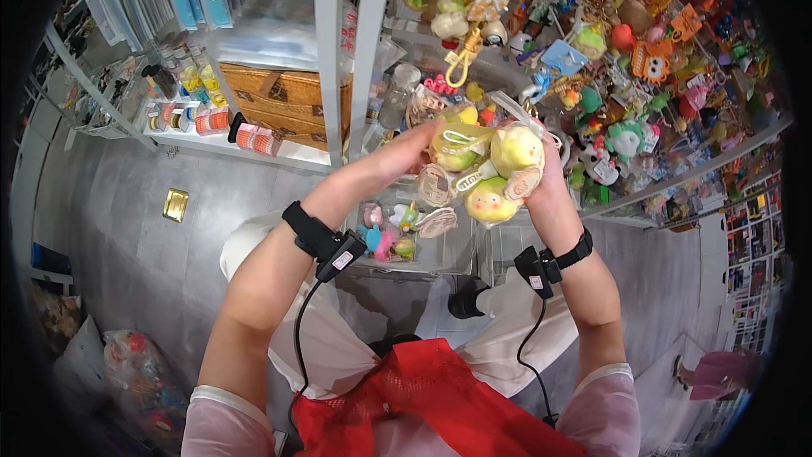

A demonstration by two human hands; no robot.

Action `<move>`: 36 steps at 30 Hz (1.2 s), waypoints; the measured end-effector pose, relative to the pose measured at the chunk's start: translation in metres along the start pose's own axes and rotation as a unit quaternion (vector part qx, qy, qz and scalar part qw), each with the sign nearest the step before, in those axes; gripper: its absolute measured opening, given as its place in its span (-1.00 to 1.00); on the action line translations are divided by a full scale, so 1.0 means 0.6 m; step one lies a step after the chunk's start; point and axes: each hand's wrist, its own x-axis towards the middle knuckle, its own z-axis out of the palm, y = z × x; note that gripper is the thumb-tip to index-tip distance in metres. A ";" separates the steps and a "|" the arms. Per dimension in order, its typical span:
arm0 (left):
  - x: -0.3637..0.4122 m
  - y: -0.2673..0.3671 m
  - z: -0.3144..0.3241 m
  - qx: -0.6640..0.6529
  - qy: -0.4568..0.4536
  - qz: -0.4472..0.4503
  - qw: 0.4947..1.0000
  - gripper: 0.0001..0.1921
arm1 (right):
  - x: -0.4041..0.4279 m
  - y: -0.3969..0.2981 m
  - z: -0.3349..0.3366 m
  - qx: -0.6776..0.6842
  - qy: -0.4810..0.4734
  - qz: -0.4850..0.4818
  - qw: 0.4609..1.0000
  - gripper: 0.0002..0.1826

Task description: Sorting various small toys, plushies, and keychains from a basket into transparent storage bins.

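Note:
Both my hands are raised over clear plastic bins, around a bunch of round yellow-green character charms with loops and paper tags. My left hand (pixel 420 147) grips a yellow-green charm (pixel 458 155) from the left; its fingertips are partly hidden. A pale yellow charm (pixel 517 149) rests against my right hand (pixel 550 171), which supports the bunch from the right with its fingers mostly hidden behind. Between the hands hangs a charm with a green top and a small face (pixel 491 202). Beige scalloped tags (pixel 435 185) dangle beside it.
Below sits a clear plastic bin (pixel 444 263) holding several small plush charms (pixel 387 228). Dense keychains (pixel 625 139) hang on the rack at right. A brown woven basket (pixel 279 98) stands on the left shelf. Stuffed bags (pixel 143 381) and a gold-coloured plate (pixel 176 205) are on the floor.

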 end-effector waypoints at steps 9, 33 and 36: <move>0.007 -0.086 0.064 0.013 -0.077 -0.153 0.985 -0.54 | -0.064 0.029 -0.133 0.155 0.029 0.003 0.987 -0.65; 0.022 -0.121 0.064 0.126 -0.016 -0.101 0.987 -0.59 | -0.102 0.046 -0.133 -0.157 0.119 -0.043 0.980 -0.87; 0.018 -0.113 0.074 0.137 -0.075 -0.009 0.988 -0.51 | -0.102 0.067 -0.145 -0.258 0.052 -0.047 0.964 -0.84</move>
